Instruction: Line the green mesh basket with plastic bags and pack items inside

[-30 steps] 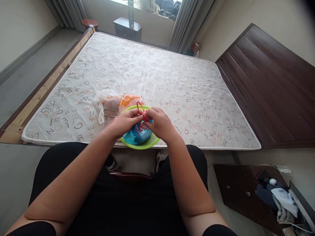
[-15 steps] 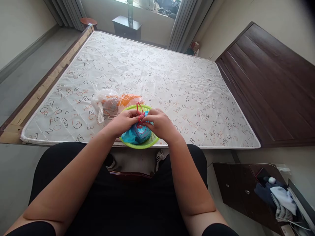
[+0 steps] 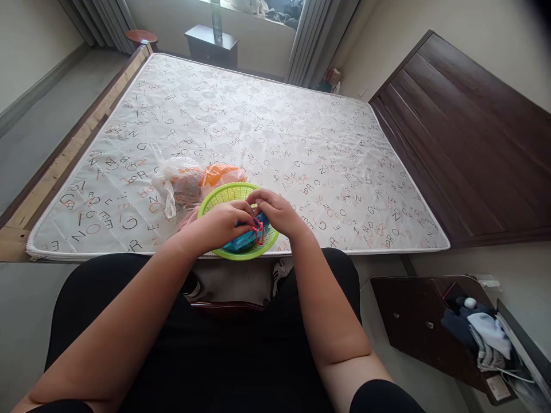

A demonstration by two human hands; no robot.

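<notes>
From where I watch, both arms reach forward from the bottom corners, elbows bent, and angle inward until the two hands meet over one green basket (image 3: pixel 210 198). My left hand (image 3: pixel 228 221) has its back upward, fingers curled and nearly closed, with the tips pinching one red ribbon (image 3: pixel 260 234). My right hand (image 3: pixel 275 209) comes in from the other side, wrist bent inward, thumb and fingers curled close together just beside the left fingertips; its tips are partly hidden, so I cannot tell what it grips. Under them I count one blue bag (image 3: pixel 241 243), lying inside the basket, with the ribbon at its top. The basket sits at the near edge of one mattress (image 3: pixel 344 189). Just behind it I make out what look like two plastic bags, a whitish bag (image 3: pixel 183 179) and an orange-printed bag (image 3: pixel 224 174), touching each other. Farther off stand one round stool (image 3: pixel 141 36) and one small cabinet (image 3: pixel 212 43) with one bottle (image 3: pixel 216 23) on top.
</notes>
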